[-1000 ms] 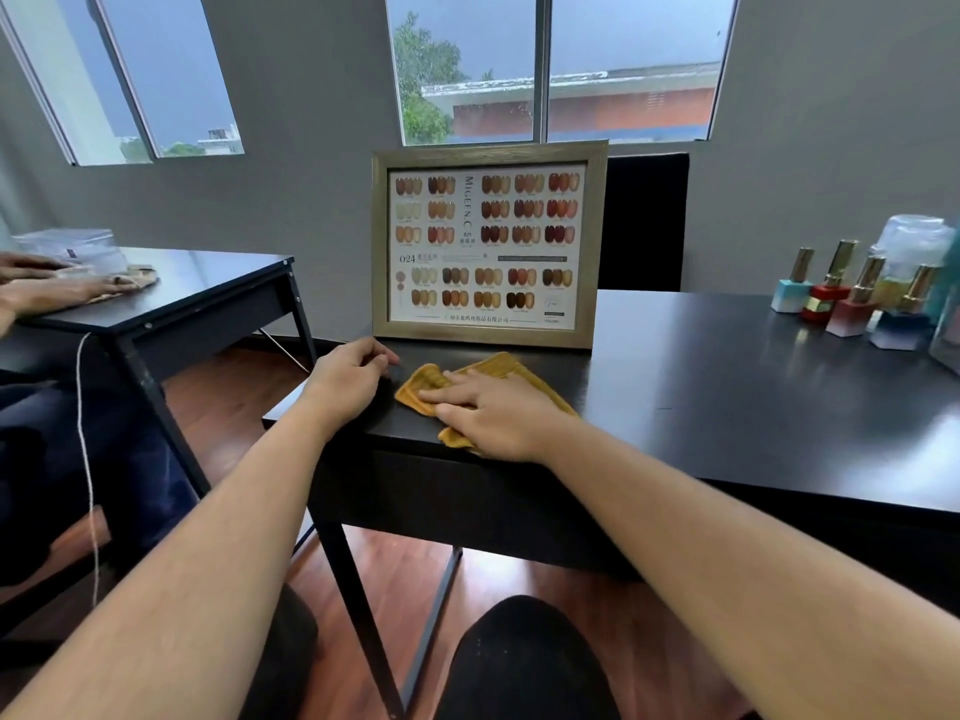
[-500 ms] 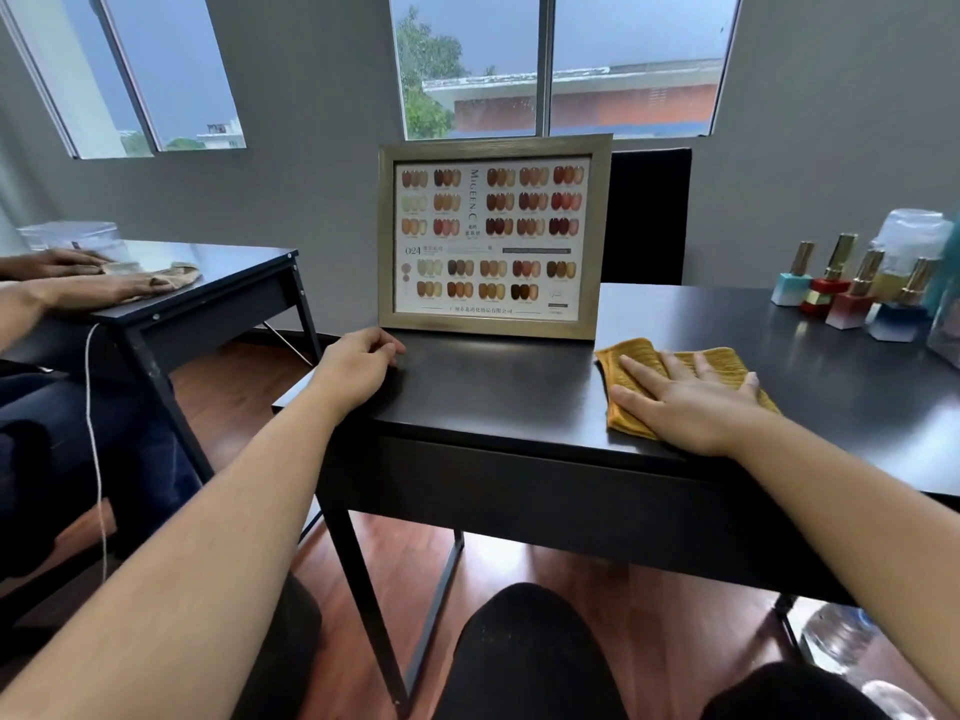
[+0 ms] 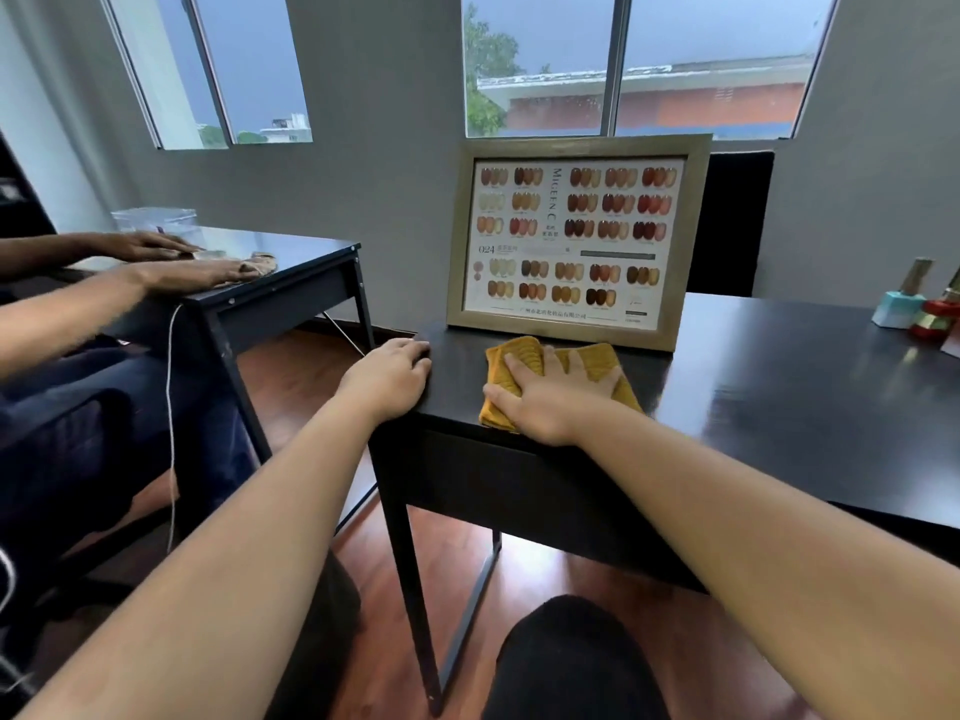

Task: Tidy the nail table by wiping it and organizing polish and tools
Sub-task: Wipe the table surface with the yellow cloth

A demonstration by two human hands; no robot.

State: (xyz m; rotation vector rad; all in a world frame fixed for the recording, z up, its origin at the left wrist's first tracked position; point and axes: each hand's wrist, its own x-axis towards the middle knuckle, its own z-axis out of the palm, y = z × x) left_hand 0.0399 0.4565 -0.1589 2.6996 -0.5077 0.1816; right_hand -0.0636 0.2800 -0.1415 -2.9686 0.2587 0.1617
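Cloth (image 3: 597, 358) has been swept back along the desk (image 3: 779, 407) from mid-front to its front-left corner, pressed under the right grip (image 3: 545, 402) (flat, released), left grip (image 3: 387, 379) rested loose on that corner; wiping is judged ongoing, w/ polish bottles (image 3: 901, 304) at right edge not yet sorted.

left hand (image 3: 387, 379): palm down, loosely curled | right hand (image 3: 545, 402): flat, fingers spread

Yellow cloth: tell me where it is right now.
In the head view, the yellow cloth lies flat on the black table at its near left corner, under the right hand, just in front of the framed colour chart.
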